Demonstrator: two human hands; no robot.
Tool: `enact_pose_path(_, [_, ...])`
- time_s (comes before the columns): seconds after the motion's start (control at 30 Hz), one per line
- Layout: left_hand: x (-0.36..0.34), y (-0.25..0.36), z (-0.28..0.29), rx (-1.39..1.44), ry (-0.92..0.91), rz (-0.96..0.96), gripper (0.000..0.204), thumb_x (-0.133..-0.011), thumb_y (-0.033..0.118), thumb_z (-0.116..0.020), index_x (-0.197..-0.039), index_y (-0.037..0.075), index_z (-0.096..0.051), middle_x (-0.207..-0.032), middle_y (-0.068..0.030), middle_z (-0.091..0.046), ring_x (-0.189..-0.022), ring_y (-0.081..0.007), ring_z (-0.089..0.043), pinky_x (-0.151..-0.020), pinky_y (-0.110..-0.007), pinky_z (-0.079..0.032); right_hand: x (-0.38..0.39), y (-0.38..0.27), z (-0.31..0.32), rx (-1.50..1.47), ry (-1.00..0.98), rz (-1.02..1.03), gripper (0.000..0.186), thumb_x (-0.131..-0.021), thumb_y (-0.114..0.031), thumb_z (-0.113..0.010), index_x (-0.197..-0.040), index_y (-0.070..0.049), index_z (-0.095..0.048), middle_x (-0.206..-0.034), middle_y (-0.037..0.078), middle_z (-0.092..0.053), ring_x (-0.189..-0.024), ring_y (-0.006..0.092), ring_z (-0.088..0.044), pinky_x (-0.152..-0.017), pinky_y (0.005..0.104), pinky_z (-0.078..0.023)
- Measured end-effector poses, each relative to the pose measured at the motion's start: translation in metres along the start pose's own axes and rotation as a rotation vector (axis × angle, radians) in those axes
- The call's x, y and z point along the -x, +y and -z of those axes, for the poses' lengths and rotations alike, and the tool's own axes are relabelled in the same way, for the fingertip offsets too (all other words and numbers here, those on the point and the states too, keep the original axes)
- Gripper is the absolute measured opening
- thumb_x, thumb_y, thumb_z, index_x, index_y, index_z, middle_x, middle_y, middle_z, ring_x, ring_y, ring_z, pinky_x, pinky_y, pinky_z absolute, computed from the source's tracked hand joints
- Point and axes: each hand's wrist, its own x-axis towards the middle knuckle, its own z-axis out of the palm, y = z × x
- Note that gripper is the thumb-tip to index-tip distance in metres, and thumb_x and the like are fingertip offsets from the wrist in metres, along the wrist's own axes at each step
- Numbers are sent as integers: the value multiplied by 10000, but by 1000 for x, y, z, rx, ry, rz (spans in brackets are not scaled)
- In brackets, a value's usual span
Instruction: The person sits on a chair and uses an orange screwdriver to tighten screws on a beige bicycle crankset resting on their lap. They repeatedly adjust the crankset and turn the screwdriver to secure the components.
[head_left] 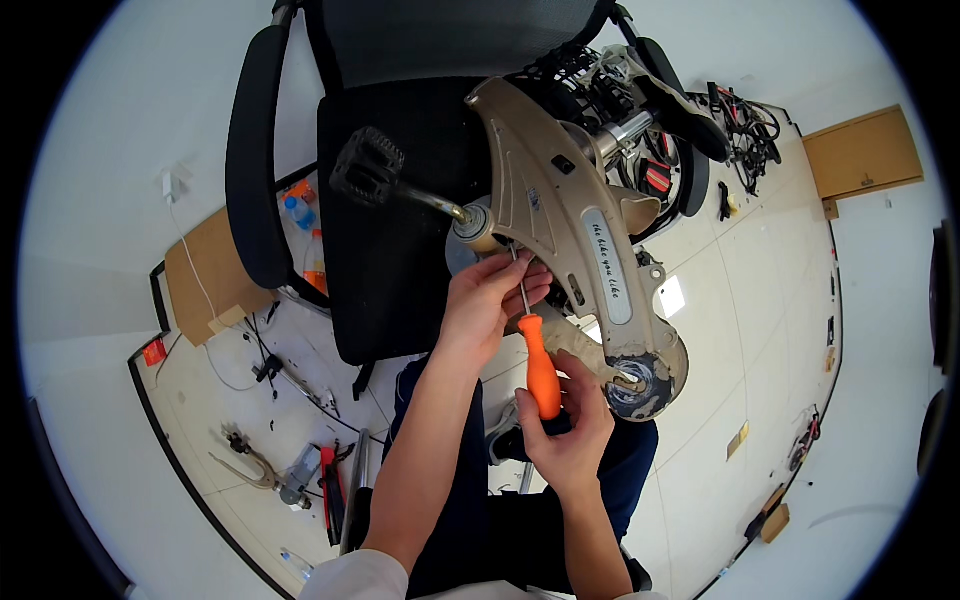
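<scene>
A bronze-coloured bicycle frame (pixel 545 190) leans across a black office chair, its lower end near my knees. A black pedal (pixel 368 165) on a metal crank sticks out to its left. The screwdriver (pixel 541 375) has an orange handle, and its thin shaft points up at the frame's underside by the crank. My left hand (pixel 485 305) is closed about the upper shaft, fingertips close to the frame; the tip is hidden there. Lower down, my right hand (pixel 570 430) has thumb and fingers around the handle's end.
The black chair seat (pixel 400 280) bears the frame, with an armrest (pixel 258 150) on the left. Metal parts and a red-and-black tool (pixel 332 490) lie on the floor to the left. A cardboard sheet (pixel 215 275) leans by the wall; bike parts (pixel 745 135) are heaped far right.
</scene>
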Motion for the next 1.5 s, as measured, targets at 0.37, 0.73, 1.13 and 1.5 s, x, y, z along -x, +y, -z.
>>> enact_pose_path(0.37, [-1,1,-9,-42,147,-62,267,-807,78,-768,-964,-47,-593,-828,-124,-675,-713,-190,-675,-664,-295,-579,16,31,-5,113,-167,-132,463,-807,-65,-731,-1200,53,-517,-916,142,-685,-770,138,-685,-673,254,-541])
enact_pose_path(0.73, [6,0,-10,-9,37,-1,273,-949,142,-569,-1094,-89,-573,-981,-186,-668,-836,-234,-686,-758,-345,-594,5,5,-4,43,51,-176,291,-913,-218,-655,-972,62,-602,-733,124,-665,-589,157,-650,-547,239,-514])
enact_pose_path(1.13, [6,-6,-14,55,32,16,218,-969,91,-527,-1094,-79,-584,-1036,-177,-659,-970,-248,-670,-921,-368,-547,0,9,-6,247,34,39,324,-913,-213,-631,-1110,37,-568,-780,149,-669,-579,175,-654,-540,277,-518])
enact_pose_path(1.5, [6,-16,-25,-109,126,-124,200,-956,128,-567,-988,-55,-642,-904,-117,-685,-822,-185,-686,-698,-268,-544,-15,6,6,-214,-74,-320,257,-963,-215,-566,-1077,13,-594,-693,64,-614,-438,123,-501,-447,247,-406])
